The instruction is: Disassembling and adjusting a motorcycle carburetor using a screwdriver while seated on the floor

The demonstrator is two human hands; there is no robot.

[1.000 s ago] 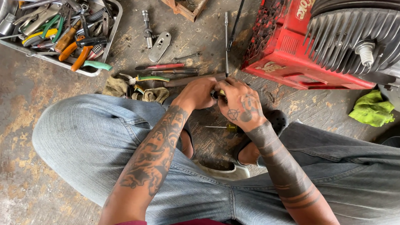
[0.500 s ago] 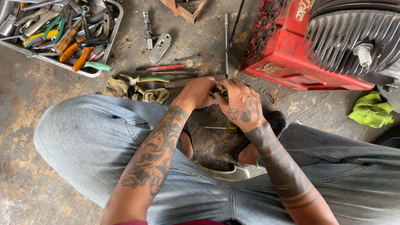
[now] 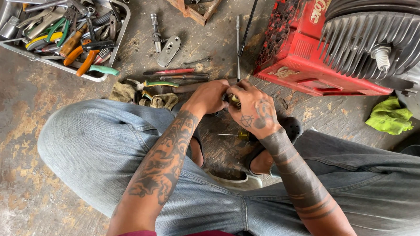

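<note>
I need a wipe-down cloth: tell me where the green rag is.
In the head view the green rag lies on the floor at the right, just below the red crate and beside the person's right knee.

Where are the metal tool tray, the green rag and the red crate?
metal tool tray [image 3: 121,29]: head view, on its right rim.
green rag [image 3: 389,116]: head view, middle of the cloth.
red crate [image 3: 297,46]: head view, its top face.

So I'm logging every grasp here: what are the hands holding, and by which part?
Both hands, left hand and right hand, close together on a small yellowish part. The fingers mostly hide it, so which part they grip cannot be told.
</note>
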